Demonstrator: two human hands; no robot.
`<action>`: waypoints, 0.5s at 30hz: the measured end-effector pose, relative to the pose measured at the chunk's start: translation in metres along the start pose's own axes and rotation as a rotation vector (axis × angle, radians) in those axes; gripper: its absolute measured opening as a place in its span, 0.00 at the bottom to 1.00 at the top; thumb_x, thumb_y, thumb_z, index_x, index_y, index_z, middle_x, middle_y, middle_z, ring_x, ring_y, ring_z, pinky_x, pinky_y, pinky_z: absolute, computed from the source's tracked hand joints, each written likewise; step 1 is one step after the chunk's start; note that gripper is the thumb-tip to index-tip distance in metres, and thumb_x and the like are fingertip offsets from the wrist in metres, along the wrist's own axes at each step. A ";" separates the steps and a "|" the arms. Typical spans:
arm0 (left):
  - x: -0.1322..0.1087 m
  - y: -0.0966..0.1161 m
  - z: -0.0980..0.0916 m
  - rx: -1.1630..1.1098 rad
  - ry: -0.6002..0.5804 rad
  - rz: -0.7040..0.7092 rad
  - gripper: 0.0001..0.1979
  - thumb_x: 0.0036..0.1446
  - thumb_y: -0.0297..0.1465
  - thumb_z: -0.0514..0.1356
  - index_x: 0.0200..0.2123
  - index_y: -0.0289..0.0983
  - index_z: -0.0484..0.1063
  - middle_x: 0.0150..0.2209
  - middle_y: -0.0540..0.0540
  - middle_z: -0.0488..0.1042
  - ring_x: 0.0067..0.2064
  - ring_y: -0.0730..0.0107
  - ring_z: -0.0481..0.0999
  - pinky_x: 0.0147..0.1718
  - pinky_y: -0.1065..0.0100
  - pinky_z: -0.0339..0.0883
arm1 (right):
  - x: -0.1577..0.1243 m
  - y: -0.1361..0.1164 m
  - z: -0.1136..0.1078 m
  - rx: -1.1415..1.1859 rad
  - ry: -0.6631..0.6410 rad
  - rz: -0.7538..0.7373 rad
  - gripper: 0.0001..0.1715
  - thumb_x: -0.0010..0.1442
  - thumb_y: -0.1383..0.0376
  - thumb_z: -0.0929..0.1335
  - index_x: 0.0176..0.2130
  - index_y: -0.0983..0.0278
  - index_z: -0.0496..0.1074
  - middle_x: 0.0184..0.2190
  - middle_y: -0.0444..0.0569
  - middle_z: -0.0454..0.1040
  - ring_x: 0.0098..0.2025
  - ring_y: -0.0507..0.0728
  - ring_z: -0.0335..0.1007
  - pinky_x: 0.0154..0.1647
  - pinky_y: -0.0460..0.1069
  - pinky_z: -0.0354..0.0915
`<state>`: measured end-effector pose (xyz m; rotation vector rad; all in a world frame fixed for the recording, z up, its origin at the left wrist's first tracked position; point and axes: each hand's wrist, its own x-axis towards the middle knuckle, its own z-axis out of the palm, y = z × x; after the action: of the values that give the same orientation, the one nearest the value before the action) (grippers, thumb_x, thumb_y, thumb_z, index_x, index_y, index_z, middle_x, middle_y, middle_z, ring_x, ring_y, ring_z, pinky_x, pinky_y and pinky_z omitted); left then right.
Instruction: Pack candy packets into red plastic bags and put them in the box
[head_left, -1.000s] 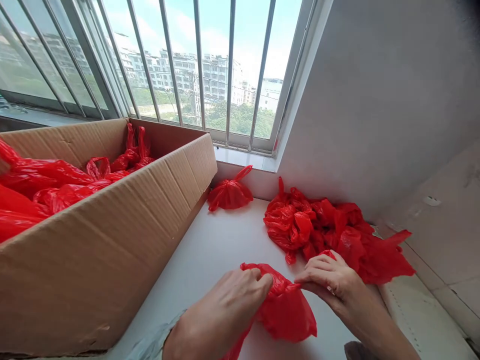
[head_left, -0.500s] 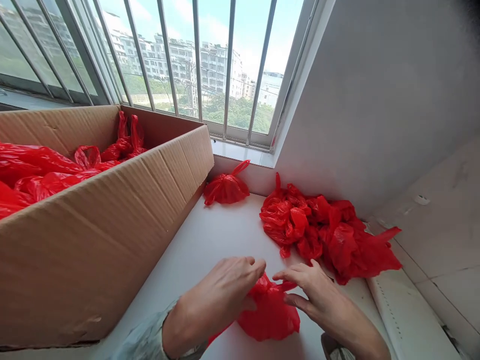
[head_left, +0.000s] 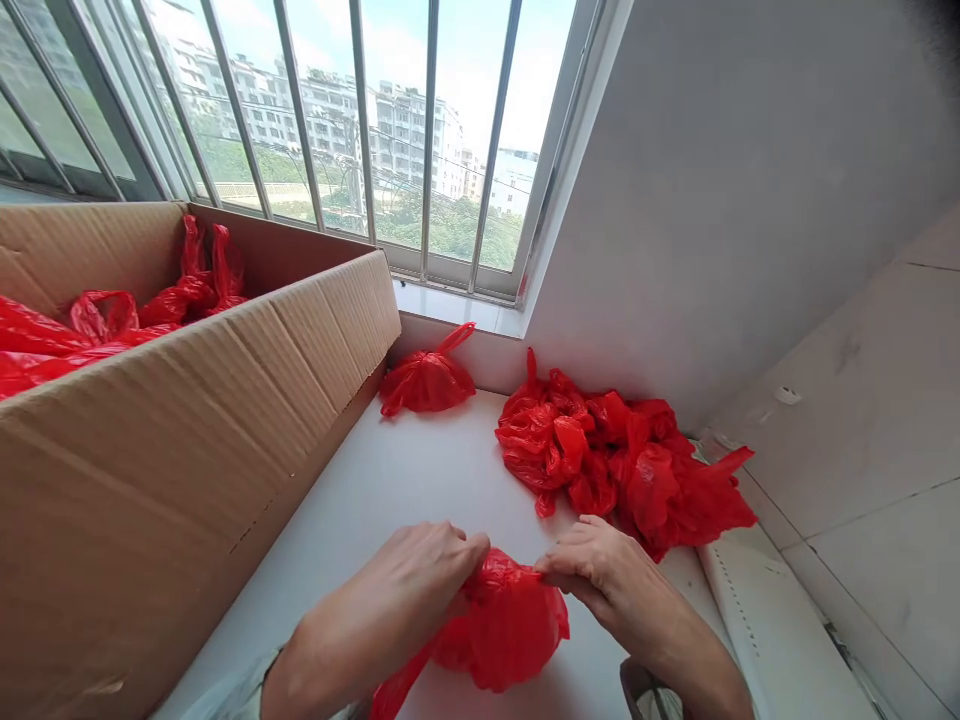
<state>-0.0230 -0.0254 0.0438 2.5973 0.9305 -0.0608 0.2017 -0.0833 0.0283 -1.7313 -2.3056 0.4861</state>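
My left hand (head_left: 409, 585) and my right hand (head_left: 600, 580) both grip a crumpled red plastic bag (head_left: 502, 630) low over the white table (head_left: 420, 480). The left hand's fingers curl over the bag's left side. The right hand pinches its upper right edge between thumb and fingers. A heap of several loose red bags (head_left: 615, 460) lies just beyond my right hand, against the grey wall. One bundled red bag (head_left: 424, 380) sits alone near the window sill.
A large cardboard box (head_left: 187, 430) fills the left side and holds more red bags (head_left: 112, 320). A barred window (head_left: 360, 130) stands at the back. A grey wall (head_left: 750, 200) closes the right, with tiled floor (head_left: 862, 480) beyond the table's right edge.
Both hands have drawn closer to me and a little left with the bag, bunching it into a tighter ball. My view has shifted slightly to the right.
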 end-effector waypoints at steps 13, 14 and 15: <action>0.001 -0.007 0.004 0.009 -0.009 0.002 0.16 0.59 0.27 0.64 0.50 0.36 0.69 0.51 0.42 0.72 0.53 0.58 0.72 0.53 0.62 0.63 | -0.014 -0.020 0.004 0.162 -0.085 0.143 0.26 0.59 0.59 0.73 0.56 0.53 0.71 0.53 0.46 0.71 0.54 0.58 0.67 0.55 0.50 0.63; 0.002 -0.005 0.006 0.016 -0.016 0.019 0.16 0.58 0.25 0.64 0.50 0.36 0.70 0.51 0.42 0.73 0.53 0.57 0.73 0.52 0.62 0.65 | -0.011 -0.023 0.009 0.150 -0.106 0.126 0.26 0.57 0.58 0.74 0.55 0.54 0.71 0.52 0.46 0.72 0.54 0.59 0.67 0.55 0.51 0.64; 0.004 -0.003 0.008 0.028 -0.026 0.035 0.14 0.57 0.23 0.64 0.47 0.35 0.72 0.49 0.42 0.75 0.50 0.57 0.75 0.49 0.63 0.67 | -0.007 -0.025 0.016 0.121 -0.131 0.111 0.27 0.56 0.57 0.75 0.54 0.55 0.72 0.51 0.47 0.72 0.53 0.60 0.67 0.56 0.53 0.64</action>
<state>-0.0210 -0.0233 0.0346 2.6308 0.8808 -0.0988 0.1756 -0.0985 0.0234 -1.8248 -2.2214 0.7650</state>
